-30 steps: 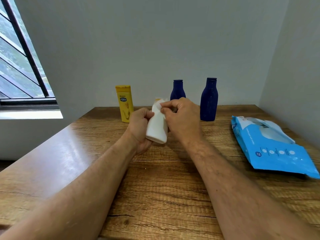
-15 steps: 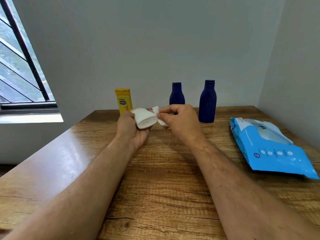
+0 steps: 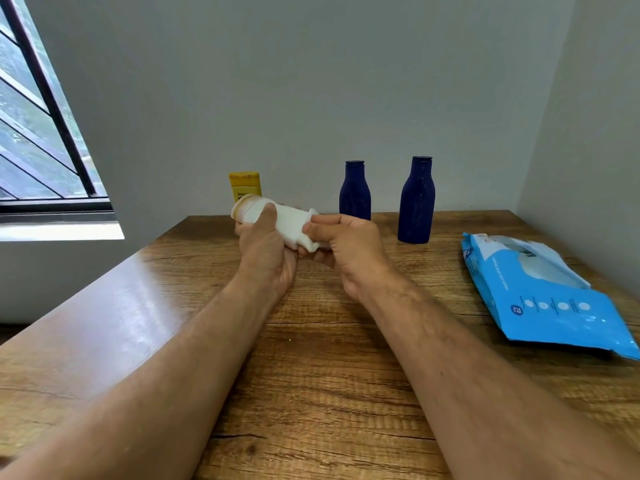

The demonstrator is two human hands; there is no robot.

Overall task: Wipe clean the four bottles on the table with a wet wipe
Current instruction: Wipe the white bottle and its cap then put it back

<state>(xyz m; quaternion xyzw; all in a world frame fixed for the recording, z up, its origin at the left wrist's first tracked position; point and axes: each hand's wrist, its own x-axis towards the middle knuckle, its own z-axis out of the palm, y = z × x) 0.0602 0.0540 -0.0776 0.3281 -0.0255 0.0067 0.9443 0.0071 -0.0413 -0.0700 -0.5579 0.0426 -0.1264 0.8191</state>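
white bottle (image 3: 277, 220) lying sideways, gripped between both hands, wipe (image 3: 309, 239) under right

I am in a plain home room: wooden table (image 3: 311, 375) in a corner, bare grey walls (image 3: 277, 81), barred window (image 3: 38, 133).
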